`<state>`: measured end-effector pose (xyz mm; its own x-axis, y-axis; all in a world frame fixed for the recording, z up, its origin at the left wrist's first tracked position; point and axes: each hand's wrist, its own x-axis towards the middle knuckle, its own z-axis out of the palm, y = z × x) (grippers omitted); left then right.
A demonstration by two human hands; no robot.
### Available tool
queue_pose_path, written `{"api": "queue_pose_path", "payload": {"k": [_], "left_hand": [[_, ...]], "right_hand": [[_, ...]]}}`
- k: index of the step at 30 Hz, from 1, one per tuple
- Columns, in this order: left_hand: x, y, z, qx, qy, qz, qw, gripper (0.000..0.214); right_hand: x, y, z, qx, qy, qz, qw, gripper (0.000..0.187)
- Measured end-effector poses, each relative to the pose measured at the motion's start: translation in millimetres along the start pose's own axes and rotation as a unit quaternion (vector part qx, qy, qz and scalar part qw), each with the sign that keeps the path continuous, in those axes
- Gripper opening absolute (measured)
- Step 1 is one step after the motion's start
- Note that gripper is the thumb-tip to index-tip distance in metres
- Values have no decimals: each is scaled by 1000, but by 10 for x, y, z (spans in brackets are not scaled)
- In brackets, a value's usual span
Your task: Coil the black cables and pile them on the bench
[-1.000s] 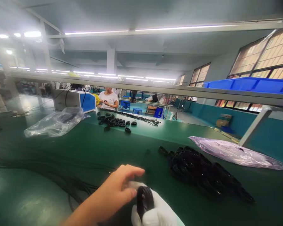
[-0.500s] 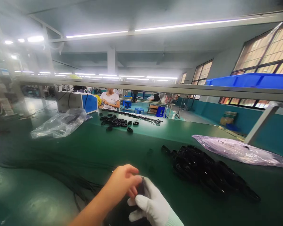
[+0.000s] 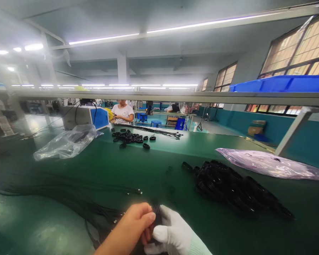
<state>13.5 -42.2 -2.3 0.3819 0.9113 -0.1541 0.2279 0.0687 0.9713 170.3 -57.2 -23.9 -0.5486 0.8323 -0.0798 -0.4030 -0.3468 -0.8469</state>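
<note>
Between my two hands is a coiled black cable [image 3: 156,214], its loops lying side by side. My bare left hand [image 3: 138,225] pinches the coil from the left with thumb and fingers. On the other side my right hand [image 3: 172,230], in a white glove, wraps round the same coil. Its lower part is hidden by my fingers. Beside my left forearm, long uncoiled black cables [image 3: 77,200] lie across the green table, with small metal plugs at their ends. To the right of my gloved hand is a heap of coiled black cables [image 3: 228,187].
Further back lie smaller black coils [image 3: 131,137] and a bundle of straight cables [image 3: 159,132]. A clear plastic bag [image 3: 69,143] rests at left near a blue-and-grey machine [image 3: 87,117]. A filled plastic bag [image 3: 268,163] lies at right. Across the table sits a person [image 3: 123,112].
My left hand has moved slightly down and left and closed on the coil, whose loops now show between my hands. The view has shifted a little.
</note>
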Motion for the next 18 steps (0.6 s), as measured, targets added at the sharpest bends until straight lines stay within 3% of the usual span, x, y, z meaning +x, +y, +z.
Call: {"api": "queue_pose_path", "payload": {"k": [3, 6, 9, 12, 15, 18], "left_hand": [[-36, 29, -38, 219, 117, 113, 962, 22], [-22, -47, -19, 272, 124, 206, 932, 37], [50, -97, 26, 223, 148, 217, 939, 30], [123, 19, 2, 183, 145, 201, 951, 24], [132, 160, -143, 124, 116, 172, 970, 22], [81, 36, -354, 100, 133, 145, 975, 23]], "right_hand": [[19, 12, 17, 1, 19, 1, 1000, 41], [23, -7, 40, -36, 8, -9, 999, 50], [-8, -44, 32, -8, -30, 0, 1000, 59], [-51, -41, -51, 78, -71, 16, 994, 49], [-92, -1, -157, 154, -95, 22, 983, 50], [-133, -25, -199, 143, -64, 12, 988, 60]]}}
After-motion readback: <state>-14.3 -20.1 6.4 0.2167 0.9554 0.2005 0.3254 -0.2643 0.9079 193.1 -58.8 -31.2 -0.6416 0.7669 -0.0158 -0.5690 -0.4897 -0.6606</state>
